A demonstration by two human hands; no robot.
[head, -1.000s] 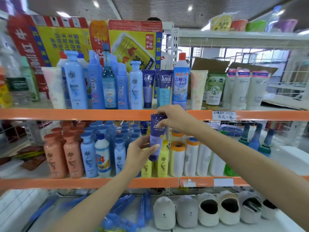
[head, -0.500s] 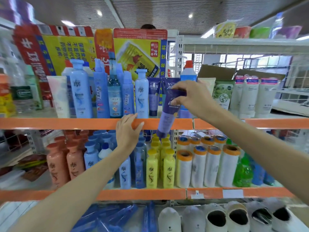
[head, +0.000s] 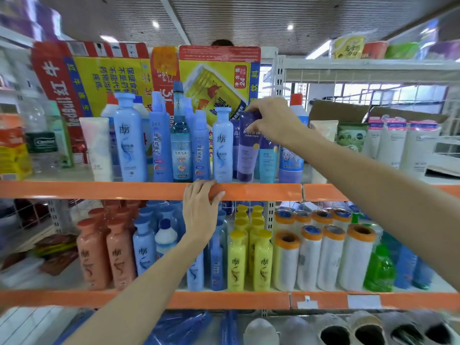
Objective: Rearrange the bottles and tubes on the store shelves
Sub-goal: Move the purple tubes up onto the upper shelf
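My right hand [head: 275, 120] grips the top of a purple tube [head: 247, 154], which stands cap down on the upper orange shelf [head: 99, 190], between a pale blue bottle [head: 222, 145] and a teal tube [head: 267, 160]. My left hand [head: 200, 210] rests with its fingers curled over the front lip of that shelf, holding nothing else. Several blue bottles [head: 161, 143] line the upper shelf to the left. On the lower shelf [head: 224, 300] stand orange bottles [head: 107, 252], blue bottles [head: 144, 247] and yellow bottles [head: 249, 260].
White rolls with orange caps [head: 323, 257] and a green bottle [head: 379, 270] fill the lower shelf's right side. White tubes [head: 398, 143] stand upper right. Yellow and red cartons [head: 119, 78] back the upper shelf. Slippers [head: 348, 332] lie at the bottom.
My right hand lifted the purple tube from in front of the lower shelf up onto the upper shelf. My left hand let go of it and moved to the shelf's orange lip.
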